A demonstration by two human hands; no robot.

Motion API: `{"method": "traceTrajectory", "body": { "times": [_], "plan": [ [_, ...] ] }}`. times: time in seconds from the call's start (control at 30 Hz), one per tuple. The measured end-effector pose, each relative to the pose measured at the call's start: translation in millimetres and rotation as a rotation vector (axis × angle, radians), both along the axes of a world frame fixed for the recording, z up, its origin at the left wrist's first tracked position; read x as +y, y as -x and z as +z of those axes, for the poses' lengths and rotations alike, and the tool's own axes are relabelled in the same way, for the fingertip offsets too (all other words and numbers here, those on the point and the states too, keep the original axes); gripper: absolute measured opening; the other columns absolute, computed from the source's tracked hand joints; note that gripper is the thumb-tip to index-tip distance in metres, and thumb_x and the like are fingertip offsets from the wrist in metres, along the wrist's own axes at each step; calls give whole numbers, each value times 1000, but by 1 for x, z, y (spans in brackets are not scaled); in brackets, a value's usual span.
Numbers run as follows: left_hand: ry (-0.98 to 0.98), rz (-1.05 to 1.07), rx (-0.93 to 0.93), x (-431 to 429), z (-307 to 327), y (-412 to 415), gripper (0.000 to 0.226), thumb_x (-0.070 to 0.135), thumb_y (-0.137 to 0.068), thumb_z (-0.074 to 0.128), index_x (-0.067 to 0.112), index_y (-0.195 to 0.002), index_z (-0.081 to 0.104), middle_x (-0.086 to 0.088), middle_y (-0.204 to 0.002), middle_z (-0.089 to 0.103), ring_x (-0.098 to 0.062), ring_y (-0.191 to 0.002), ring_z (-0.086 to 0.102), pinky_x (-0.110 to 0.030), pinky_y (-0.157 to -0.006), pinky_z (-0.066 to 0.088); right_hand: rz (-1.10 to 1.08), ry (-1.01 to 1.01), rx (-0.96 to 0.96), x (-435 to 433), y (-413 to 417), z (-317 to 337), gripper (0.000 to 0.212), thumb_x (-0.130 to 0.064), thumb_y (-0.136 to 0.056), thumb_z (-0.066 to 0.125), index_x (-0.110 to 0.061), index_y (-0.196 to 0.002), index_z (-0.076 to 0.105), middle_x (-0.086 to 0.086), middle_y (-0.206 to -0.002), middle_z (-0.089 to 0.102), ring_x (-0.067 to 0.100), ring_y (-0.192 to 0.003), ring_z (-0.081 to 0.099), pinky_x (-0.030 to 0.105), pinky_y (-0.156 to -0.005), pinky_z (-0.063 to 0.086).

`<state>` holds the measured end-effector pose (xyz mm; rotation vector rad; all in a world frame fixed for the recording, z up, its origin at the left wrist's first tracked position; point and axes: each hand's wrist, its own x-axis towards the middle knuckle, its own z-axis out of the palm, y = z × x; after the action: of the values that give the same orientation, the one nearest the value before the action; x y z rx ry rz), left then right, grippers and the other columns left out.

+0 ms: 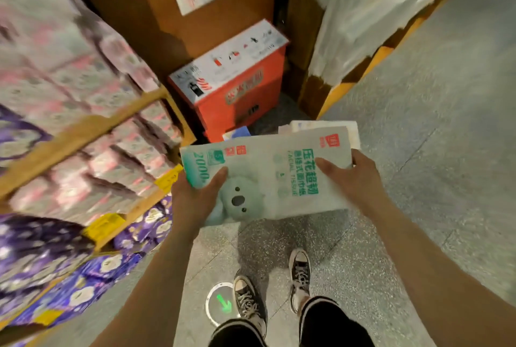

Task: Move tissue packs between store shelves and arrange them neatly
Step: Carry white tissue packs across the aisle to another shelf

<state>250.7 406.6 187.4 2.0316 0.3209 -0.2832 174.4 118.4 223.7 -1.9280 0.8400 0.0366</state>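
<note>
Both ends of the koala-printed tissue pack (268, 176) are gripped, thumbs on top, by the left hand (192, 196) and right hand (357, 176), so it is held level above the floor (418, 151), just right of the shelves (83, 134). Fingers underneath are hidden; packs behind (326, 126) are cut off, shelf stock (117, 156) is blurred

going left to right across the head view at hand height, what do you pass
pink tissue packs → yellow price tag → left hand → koala tissue pack → right hand → grey floor
</note>
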Motion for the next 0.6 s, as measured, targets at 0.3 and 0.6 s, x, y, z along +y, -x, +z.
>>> {"method": "traceTrajectory", "body": {
  "times": [0.3, 0.6],
  "plan": [
    [163, 120, -224, 38, 183, 126, 18, 37, -93, 70, 31, -110, 70, 14, -98, 77, -8, -80, 75, -26, -61, 58, 322, -101, -274, 28, 47, 159, 15, -31, -93, 73, -38, -106, 70, -25, -93, 75, 2, -97, 73, 22, -79, 59],
    [172, 590, -383, 115, 238, 300, 31, 45, -87, 75, 33, -114, 69, 12, -108, 76, -7, -96, 73, -41, -88, 60, 689, -155, -361, 116, 87, 225, 32, -33, -81, 83, -26, -111, 71, -14, -102, 76, 10, -94, 74, 37, -86, 60]
  ]
}}
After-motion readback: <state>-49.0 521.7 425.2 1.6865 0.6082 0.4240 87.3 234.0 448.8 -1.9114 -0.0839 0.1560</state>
